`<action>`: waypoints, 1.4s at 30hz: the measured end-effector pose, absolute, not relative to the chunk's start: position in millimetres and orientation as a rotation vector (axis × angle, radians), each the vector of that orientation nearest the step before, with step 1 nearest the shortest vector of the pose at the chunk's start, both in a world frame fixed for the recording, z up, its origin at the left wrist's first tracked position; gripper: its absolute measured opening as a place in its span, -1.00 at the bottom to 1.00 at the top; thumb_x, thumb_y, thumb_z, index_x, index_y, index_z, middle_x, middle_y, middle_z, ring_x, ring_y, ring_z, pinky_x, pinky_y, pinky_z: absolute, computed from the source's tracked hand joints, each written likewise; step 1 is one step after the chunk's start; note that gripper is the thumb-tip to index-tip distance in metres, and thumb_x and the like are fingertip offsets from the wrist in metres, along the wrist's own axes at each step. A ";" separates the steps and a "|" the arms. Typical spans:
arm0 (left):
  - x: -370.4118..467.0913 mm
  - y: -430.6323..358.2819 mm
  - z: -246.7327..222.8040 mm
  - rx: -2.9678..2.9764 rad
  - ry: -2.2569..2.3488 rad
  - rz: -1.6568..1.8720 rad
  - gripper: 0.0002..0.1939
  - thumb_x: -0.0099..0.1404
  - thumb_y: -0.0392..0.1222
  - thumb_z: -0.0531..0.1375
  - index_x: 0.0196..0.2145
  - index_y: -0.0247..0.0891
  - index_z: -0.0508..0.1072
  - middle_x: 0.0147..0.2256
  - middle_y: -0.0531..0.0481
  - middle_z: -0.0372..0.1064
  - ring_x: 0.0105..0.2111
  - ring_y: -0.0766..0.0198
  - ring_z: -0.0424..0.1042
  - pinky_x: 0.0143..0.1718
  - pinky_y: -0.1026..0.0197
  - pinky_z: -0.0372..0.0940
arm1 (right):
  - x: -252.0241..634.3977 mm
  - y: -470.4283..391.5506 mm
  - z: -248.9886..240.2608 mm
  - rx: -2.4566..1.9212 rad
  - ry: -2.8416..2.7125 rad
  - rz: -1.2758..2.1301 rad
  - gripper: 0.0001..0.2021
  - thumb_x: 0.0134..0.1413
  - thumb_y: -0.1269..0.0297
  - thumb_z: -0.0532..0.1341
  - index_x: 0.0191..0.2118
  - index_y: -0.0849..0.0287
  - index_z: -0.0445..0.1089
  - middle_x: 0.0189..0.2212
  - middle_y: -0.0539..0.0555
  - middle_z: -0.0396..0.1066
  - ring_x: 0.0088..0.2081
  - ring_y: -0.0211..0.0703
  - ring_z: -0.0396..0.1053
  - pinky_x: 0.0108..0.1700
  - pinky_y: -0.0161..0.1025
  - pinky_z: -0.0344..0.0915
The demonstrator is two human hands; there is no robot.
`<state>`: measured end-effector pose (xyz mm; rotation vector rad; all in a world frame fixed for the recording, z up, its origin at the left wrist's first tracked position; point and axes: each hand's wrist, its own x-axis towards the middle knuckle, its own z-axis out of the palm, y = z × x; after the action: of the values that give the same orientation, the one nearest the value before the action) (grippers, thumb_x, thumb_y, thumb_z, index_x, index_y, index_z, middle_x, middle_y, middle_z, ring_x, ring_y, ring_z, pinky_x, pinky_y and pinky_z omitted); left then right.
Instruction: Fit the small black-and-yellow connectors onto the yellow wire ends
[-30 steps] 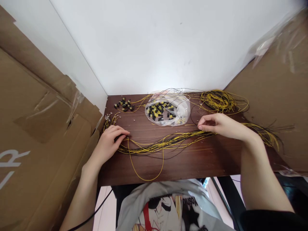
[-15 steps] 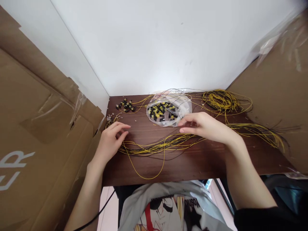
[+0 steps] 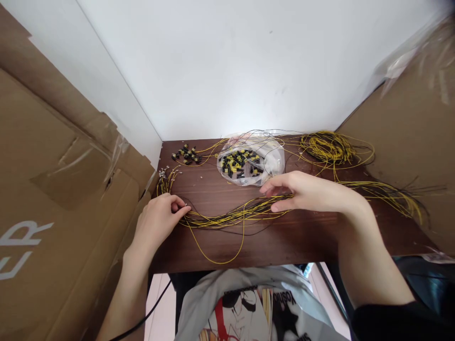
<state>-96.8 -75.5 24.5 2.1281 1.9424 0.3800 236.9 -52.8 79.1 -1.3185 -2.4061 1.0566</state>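
A bundle of thin yellow and black wires (image 3: 220,219) runs across the brown tabletop. At its left part my left hand (image 3: 159,219) is closed, thumb and forefinger pinching a thin wire near its small pale tip. Beyond that hand the wires' ends, with small metal terminals (image 3: 164,173), fan upward. My right hand (image 3: 296,191) hovers over the bundle's right part, thumb and fingers apart, with nothing visible in it. Behind it, a clear plastic bag (image 3: 273,156) lies open, holding small black and yellow connector housings (image 3: 241,163).
Black-and-yellow connectors with wires attached (image 3: 186,154) lie at the back left. A coil of yellow and black wire (image 3: 329,148) rests at the back right. Cardboard boxes (image 3: 71,203) flank the tabletop (image 3: 284,246) on both sides, and a white wall (image 3: 227,66) stands behind.
My left hand has moved down toward me, and its thumb and forefinger have closed on a wire. My right hand has shifted slightly, its thumb lower over the bundle.
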 end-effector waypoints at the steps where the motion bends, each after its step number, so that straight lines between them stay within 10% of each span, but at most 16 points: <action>1: -95.2 -75.8 23.8 2.142 1.944 0.375 -0.76 0.12 0.01 0.16 -0.46 -0.19 0.51 -0.45 -0.01 0.43 -0.46 0.20 0.37 -0.48 0.25 0.13 | 236.5 -55.0 80.1 -1.295 -2.433 1.070 -0.63 -0.14 0.25 0.35 -0.11 0.13 0.45 -0.22 0.07 0.49 -0.21 -0.08 0.44 -0.15 -0.20 0.34; 10: -87.2 -92.1 43.7 2.003 2.054 0.545 -0.85 0.10 -0.11 0.17 -0.52 -0.22 0.41 -0.56 0.05 0.42 -0.57 0.27 0.35 -0.53 0.27 0.13 | 231.4 -72.4 106.4 -0.945 -2.488 1.179 -0.56 -0.15 0.23 0.37 -0.05 0.04 0.43 -0.12 0.04 0.44 -0.08 -0.07 0.39 -0.03 -0.20 0.30; 20: -43.8 -101.6 77.9 1.907 1.533 1.048 -0.80 0.16 -0.06 0.21 -0.32 -0.23 0.47 -0.39 0.03 0.46 -0.42 0.29 0.40 -0.40 0.27 0.33 | 165.7 -79.6 81.3 -0.899 -2.057 1.244 -0.74 0.11 0.28 0.18 -0.07 0.17 0.39 -0.34 0.03 0.47 -0.33 -0.24 0.39 -0.34 -0.32 0.30; 32: -7.0 -77.7 70.1 1.794 1.162 1.328 -0.92 0.10 -0.23 0.28 -0.42 -0.28 0.51 -0.40 -0.01 0.42 -0.35 0.28 0.36 -0.31 0.26 0.28 | 142.0 -70.0 46.1 -0.693 -1.430 1.669 -0.83 -0.07 0.23 0.33 -0.41 0.25 0.46 -0.51 0.00 0.43 -0.46 -0.31 0.37 -0.34 -0.30 0.36; 42: -5.6 -82.4 46.4 1.391 0.921 1.118 -0.62 0.35 0.04 -0.02 -0.08 -0.31 0.32 -0.41 -0.01 0.33 -0.48 0.37 0.30 -0.48 0.32 0.21 | 151.6 -66.2 50.8 -0.644 -1.517 1.459 -0.73 0.17 0.18 0.14 -0.32 0.27 0.49 -0.51 0.04 0.46 -0.50 -0.32 0.39 -0.43 -0.33 0.35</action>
<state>-5.6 -82.4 46.4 1.3909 0.9210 1.1182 151.6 -66.2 50.8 -0.6443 -1.5166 1.4585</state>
